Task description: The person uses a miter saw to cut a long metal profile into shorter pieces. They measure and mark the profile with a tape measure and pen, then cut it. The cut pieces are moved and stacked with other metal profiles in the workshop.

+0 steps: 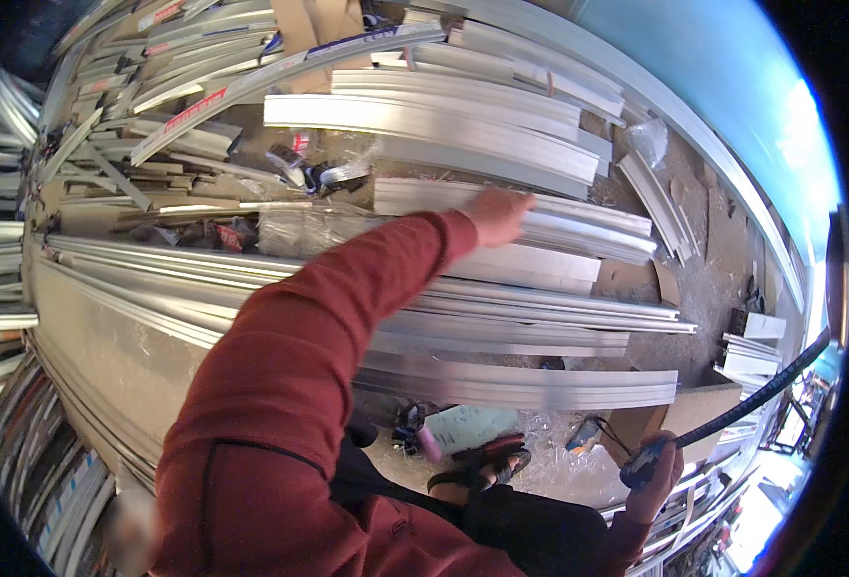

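My left arm, in a dark red sleeve, reaches across the middle. My left hand [500, 217] is closed over a pair of long pale metal profiles [588, 231], its fingertips at their upper edge. Whether it grips one is hidden. At the lower right, my right hand [657, 481] is wrapped round a dark fitting [643, 464] at the end of a thick black braided cable [756, 396]. That cable runs up to the right rim. Between my hands lies another wide ribbed profile [588, 386], with flat strips [549, 338] beyond it.
More profiles [424, 135] lie in rows farther off, with a long labelled one [251, 82] slanting across. Crumpled plastic film [309, 229] lies left of centre. Racks of profiles line the left. Near my sandalled foot [482, 473] are a pale green sheet [471, 428] and a cardboard box [699, 409].
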Motion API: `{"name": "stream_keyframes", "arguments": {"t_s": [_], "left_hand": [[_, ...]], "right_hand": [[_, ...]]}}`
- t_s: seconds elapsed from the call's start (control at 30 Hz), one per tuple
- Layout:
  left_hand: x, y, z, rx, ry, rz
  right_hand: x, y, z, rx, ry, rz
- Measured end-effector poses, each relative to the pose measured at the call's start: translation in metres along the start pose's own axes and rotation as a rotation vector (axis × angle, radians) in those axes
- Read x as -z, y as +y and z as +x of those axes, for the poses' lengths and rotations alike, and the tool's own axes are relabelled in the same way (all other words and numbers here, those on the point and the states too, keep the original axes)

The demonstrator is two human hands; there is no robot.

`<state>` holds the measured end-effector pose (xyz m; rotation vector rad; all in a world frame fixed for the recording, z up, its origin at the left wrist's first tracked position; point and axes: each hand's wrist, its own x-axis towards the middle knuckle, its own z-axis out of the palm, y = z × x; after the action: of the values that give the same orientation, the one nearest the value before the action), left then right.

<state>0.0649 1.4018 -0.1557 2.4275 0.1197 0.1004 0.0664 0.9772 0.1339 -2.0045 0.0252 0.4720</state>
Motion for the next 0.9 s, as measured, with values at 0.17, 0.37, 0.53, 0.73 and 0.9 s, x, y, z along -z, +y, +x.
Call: {"name": "stream_keyframes", "arguments": {"t_s": [0.17, 0.37, 0.53, 0.73, 0.9], "left_hand": [[0.064, -0.06, -0.011, 0.085, -0.089, -0.063], [0.091, -0.101, -0.025, 0.007, 0.079, 0.454], [0.097, -0.086, -0.02, 0.041, -0.008, 0.577], [0.097, -0.105, -0.021, -0.048, 0.032, 0.785], [0.104, -0.11, -0.017, -0.068, 0.045, 0.565]], "right_hand": [[-0.001, -0.001, 0.006, 0.016, -0.022, -0.066], [-0.009, -0.005, 0.004, -0.014, -0.059, 0.039], [-0.012, -0.008, 0.0, -0.009, -0.041, 0.017], [-0.008, -0.006, -0.007, -0.004, -0.025, 0.025], [-0.001, -0.003, -0.009, -0.013, -0.006, 0.03]]}}
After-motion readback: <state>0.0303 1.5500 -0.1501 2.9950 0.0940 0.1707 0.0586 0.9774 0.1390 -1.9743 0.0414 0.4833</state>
